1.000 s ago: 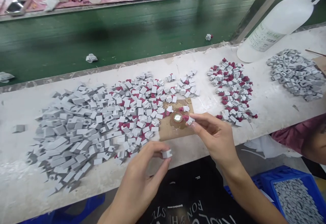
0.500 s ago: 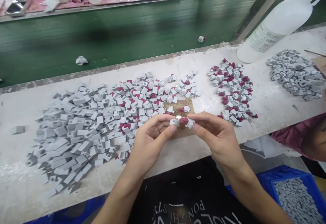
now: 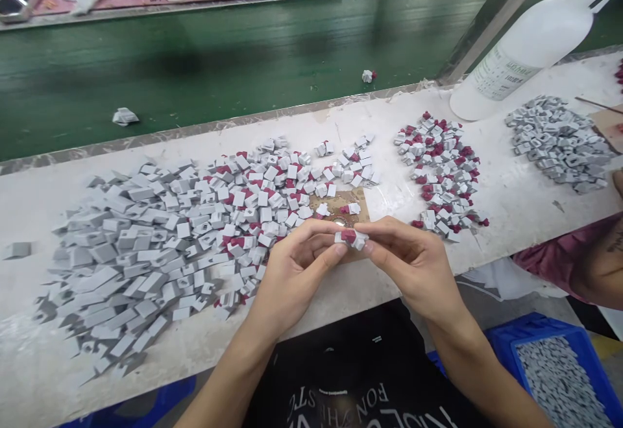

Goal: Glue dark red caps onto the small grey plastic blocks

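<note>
Both the left hand (image 3: pixel 302 266) and the right hand (image 3: pixel 413 258) pinch, thumb against fingers, a small gray-and-maroon part (image 3: pixel 348 237) above brown cardboard (image 3: pixel 360 196) on the white table (image 3: pixel 503 214). Leftward spreads a large heap of gray and maroon parts (image 3: pixel 146 246); rightward sit a smaller gray-and-maroon pile (image 3: pixel 440 172), a gray pile (image 3: pixel 557 142) and a white squeeze bottle (image 3: pixel 525 52).

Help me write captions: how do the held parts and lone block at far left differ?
The held parts show maroon; the lone block looks plain grey. The held parts sit between left hand and right hand; the lone block lies on the table. Both include grey.
</note>
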### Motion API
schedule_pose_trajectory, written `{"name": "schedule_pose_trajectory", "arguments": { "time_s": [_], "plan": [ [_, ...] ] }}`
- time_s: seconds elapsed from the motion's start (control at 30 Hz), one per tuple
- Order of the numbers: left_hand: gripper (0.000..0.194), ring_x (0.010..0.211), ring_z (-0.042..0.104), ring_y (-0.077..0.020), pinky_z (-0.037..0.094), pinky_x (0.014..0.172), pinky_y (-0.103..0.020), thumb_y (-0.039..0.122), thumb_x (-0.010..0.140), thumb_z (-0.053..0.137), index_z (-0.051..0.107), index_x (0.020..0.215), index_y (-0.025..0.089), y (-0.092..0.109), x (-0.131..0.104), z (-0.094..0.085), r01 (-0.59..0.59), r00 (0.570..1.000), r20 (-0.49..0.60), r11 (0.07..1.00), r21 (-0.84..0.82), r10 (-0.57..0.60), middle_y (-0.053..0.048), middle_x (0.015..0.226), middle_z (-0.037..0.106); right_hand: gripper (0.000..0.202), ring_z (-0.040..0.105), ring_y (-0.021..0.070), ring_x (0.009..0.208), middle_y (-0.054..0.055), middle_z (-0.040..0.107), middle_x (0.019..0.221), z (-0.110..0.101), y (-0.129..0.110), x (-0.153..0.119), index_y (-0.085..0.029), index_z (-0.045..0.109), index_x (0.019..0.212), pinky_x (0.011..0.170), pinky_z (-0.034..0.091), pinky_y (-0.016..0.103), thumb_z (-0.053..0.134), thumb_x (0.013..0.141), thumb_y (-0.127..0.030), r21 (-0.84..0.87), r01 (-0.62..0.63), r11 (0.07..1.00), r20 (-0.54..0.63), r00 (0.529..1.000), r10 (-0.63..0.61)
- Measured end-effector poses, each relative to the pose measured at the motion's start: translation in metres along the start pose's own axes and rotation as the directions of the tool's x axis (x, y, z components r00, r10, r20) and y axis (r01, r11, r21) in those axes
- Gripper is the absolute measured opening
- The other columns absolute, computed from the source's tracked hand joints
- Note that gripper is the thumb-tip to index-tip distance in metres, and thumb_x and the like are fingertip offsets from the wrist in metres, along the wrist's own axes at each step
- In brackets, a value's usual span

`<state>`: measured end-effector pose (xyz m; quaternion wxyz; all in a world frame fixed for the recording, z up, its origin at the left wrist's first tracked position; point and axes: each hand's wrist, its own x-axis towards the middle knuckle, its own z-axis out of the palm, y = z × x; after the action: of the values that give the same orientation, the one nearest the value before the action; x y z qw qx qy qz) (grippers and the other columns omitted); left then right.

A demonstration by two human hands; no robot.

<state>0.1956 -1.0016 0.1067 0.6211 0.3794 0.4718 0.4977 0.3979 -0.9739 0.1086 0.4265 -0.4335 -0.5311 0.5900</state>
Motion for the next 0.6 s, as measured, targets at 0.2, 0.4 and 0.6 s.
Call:
{"name": "schedule_pose_trajectory", "arguments": {
  "time_s": [0.2,0.4,0.6],
  "plan": [
    [0.01,0.106,0.088,-0.0191,0.074,0.094,-0.025,0.028,0.105,0.09,0.088,0.114,0.026,-0.0028,-0.0021,0.0023,0.001,1.0,-0.013,0.999,-0.042,-0.002,-0.004,0.113,0.09,0.02,0.088,0.0225,0.107,0.002,0.09,0.112,0.0007,0.0006,-0.0003,-0.036,0.095,0.12,0.1,0.075,0.037,0.086,0.106,-0.024,-0.003,0.003,1.0,-0.008,1.0,-0.003],
    [0.011,0.102,0.088,-0.0191,0.075,0.092,-0.025,0.027,0.103,0.093,0.089,0.113,0.025,-0.0034,-0.0017,0.0041,-0.007,0.999,-0.051,0.998,-0.059,0.004,-0.004,0.109,0.09,0.021,0.088,0.0208,0.105,0.002,0.089,0.109,-0.0001,-0.0021,-0.0008,-0.035,0.095,0.119,0.097,0.075,0.033,0.086,0.105,-0.022,0.016,0.027,0.999,-0.004,1.0,-0.027],
    [0.009,0.109,0.087,-0.0194,0.074,0.096,-0.026,0.026,0.106,0.089,0.089,0.115,0.025,-0.0001,-0.0001,0.0062,0.003,0.999,-0.034,0.997,-0.083,-0.006,-0.004,0.114,0.09,0.02,0.089,0.023,0.111,0.0,0.092,0.115,-0.0012,0.0047,-0.0033,-0.04,0.094,0.121,0.099,0.075,0.034,0.088,0.106,-0.027,0.1,0.001,0.995,-0.049,0.999,0.004]
  ]
}}
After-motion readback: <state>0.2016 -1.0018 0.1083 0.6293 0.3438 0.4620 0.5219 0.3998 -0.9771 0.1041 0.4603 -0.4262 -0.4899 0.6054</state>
